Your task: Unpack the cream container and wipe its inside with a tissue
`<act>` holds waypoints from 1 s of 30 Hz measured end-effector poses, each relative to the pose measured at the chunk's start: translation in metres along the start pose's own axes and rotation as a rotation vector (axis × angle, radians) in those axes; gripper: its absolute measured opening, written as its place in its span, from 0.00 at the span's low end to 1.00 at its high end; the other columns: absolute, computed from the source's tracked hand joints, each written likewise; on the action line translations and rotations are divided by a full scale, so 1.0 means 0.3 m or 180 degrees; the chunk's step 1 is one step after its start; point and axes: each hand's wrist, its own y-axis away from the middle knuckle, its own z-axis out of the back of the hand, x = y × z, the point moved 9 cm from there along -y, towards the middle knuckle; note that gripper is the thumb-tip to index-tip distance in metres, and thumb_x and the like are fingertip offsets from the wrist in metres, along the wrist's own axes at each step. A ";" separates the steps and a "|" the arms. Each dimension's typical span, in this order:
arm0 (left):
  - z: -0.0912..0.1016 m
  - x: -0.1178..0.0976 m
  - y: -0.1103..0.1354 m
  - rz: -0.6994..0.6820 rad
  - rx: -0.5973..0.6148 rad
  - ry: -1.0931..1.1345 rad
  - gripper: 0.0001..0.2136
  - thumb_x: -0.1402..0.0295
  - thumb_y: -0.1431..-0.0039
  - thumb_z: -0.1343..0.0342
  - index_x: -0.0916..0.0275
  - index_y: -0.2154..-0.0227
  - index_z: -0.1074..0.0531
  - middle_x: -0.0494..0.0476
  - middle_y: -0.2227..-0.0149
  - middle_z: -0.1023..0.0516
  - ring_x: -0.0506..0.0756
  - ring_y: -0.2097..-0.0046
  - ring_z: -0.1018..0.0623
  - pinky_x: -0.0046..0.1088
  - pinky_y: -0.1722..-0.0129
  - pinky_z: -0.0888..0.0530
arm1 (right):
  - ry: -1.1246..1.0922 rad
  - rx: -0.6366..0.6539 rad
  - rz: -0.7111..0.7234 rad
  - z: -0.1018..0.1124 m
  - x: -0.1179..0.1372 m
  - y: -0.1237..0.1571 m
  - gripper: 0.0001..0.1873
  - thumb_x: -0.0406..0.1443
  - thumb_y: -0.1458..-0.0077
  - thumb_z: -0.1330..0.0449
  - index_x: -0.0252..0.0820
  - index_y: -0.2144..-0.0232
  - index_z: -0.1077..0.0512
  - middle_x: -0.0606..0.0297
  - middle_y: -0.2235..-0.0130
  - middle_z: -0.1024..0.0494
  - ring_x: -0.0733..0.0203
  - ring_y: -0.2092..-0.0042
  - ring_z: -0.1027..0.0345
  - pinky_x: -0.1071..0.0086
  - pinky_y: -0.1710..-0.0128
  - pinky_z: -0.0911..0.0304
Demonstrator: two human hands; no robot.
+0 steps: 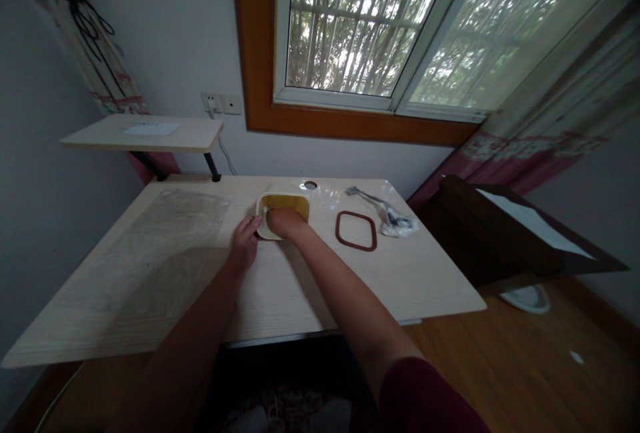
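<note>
Just above the middle of the frame, a pale square container [293, 204] with a yellow inside sits on the light wooden table [300, 280]. The left hand [245, 241] lies flat beside it, fingers loosely together and stretched forward, their tips touching the container's left rim. The right hand [284, 220] is curled down over the container's near edge, knuckles up. Its fingers are hidden inside, so I cannot tell whether they hold anything, though a small pale patch at the left inner corner may be a cloth.

To the right of the container, apart from it, a reddish-brown rubber ring [355, 213] lies flat on the table. Further right is a crumpled clear wrapper [395, 221]. A clear plastic sheet [175, 226] covers the left part of the table. A small shelf [145, 132] stands at the upper left, and a dark wooden cabinet [500, 240] is at the right.
</note>
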 end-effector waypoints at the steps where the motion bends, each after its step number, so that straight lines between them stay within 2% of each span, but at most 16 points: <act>1: -0.002 0.002 0.000 0.0016 0.0014 0.0038 0.16 0.56 0.49 0.33 0.62 0.68 0.29 0.53 0.70 0.24 0.56 0.61 0.20 0.30 0.63 0.26 | 0.0015 -0.0052 0.0051 0.001 0.003 -0.001 0.22 0.36 0.31 0.52 0.33 0.43 0.26 0.42 0.44 0.23 0.45 0.43 0.26 0.60 0.46 0.31; 5: -0.005 0.012 -0.003 0.0032 0.0108 0.0178 0.15 0.58 0.47 0.33 0.62 0.66 0.28 0.53 0.69 0.23 0.56 0.59 0.21 0.30 0.60 0.26 | 0.0061 -0.0186 0.0190 0.001 0.011 0.004 0.22 0.37 0.32 0.51 0.34 0.44 0.25 0.43 0.46 0.21 0.44 0.47 0.24 0.58 0.50 0.29; 10: 0.006 0.023 -0.009 -0.0028 0.0161 0.0103 0.14 0.58 0.47 0.32 0.61 0.68 0.28 0.50 0.72 0.27 0.52 0.67 0.25 0.26 0.67 0.29 | 0.0071 -0.0224 0.0409 0.000 0.040 0.059 0.22 0.42 0.32 0.49 0.35 0.48 0.23 0.45 0.49 0.19 0.45 0.48 0.23 0.60 0.51 0.30; 13: 0.011 0.025 -0.007 -0.0039 0.0163 -0.0025 0.14 0.58 0.47 0.32 0.61 0.71 0.30 0.49 0.72 0.28 0.50 0.69 0.28 0.25 0.69 0.32 | 0.0017 -0.0352 0.0434 0.011 0.052 0.123 0.25 0.45 0.32 0.52 0.36 0.48 0.24 0.45 0.51 0.18 0.45 0.51 0.22 0.60 0.53 0.30; 17: 0.011 0.022 0.002 -0.0023 0.0110 -0.0172 0.18 0.57 0.48 0.32 0.60 0.74 0.34 0.48 0.74 0.31 0.50 0.71 0.29 0.25 0.70 0.33 | -0.0050 -0.0560 0.0380 0.024 0.068 0.234 0.23 0.42 0.33 0.53 0.36 0.48 0.26 0.46 0.52 0.18 0.46 0.51 0.22 0.60 0.54 0.30; 19: 0.008 0.020 0.007 -0.0035 0.0079 -0.0228 0.19 0.56 0.48 0.32 0.60 0.74 0.36 0.48 0.75 0.33 0.50 0.71 0.30 0.26 0.70 0.33 | -0.0124 -0.0657 0.0334 0.025 0.076 0.296 0.25 0.43 0.32 0.55 0.36 0.45 0.28 0.46 0.51 0.19 0.45 0.52 0.22 0.58 0.54 0.30; 22: -0.001 0.013 0.012 -0.0102 0.0074 -0.0294 0.20 0.54 0.49 0.32 0.60 0.75 0.37 0.47 0.75 0.33 0.49 0.72 0.31 0.26 0.70 0.33 | -0.0185 -0.0800 0.0373 0.016 0.086 0.379 0.28 0.42 0.34 0.53 0.38 0.36 0.36 0.48 0.40 0.25 0.45 0.49 0.23 0.57 0.53 0.29; 23: -0.005 0.014 0.013 -0.0102 0.0092 -0.0328 0.21 0.54 0.49 0.32 0.60 0.75 0.37 0.47 0.75 0.33 0.49 0.72 0.31 0.26 0.70 0.33 | -0.0174 -0.0849 0.0352 0.011 0.080 0.400 0.29 0.42 0.35 0.52 0.39 0.34 0.39 0.49 0.35 0.31 0.45 0.48 0.24 0.57 0.52 0.29; 25: -0.012 0.017 0.015 -0.0079 0.0123 -0.0411 0.21 0.53 0.49 0.32 0.60 0.75 0.37 0.47 0.75 0.33 0.49 0.72 0.32 0.25 0.70 0.34 | -0.0112 -0.0834 0.0115 -0.007 0.039 0.424 0.31 0.42 0.36 0.50 0.40 0.33 0.41 0.49 0.31 0.38 0.45 0.47 0.24 0.57 0.53 0.28; 30: -0.018 0.020 0.016 -0.0107 0.0151 -0.0509 0.20 0.53 0.47 0.33 0.60 0.75 0.37 0.46 0.76 0.36 0.48 0.73 0.34 0.24 0.72 0.36 | 0.0072 -0.0706 -0.0508 -0.041 -0.078 0.419 0.30 0.34 0.35 0.53 0.38 0.32 0.42 0.45 0.31 0.40 0.46 0.51 0.22 0.54 0.54 0.27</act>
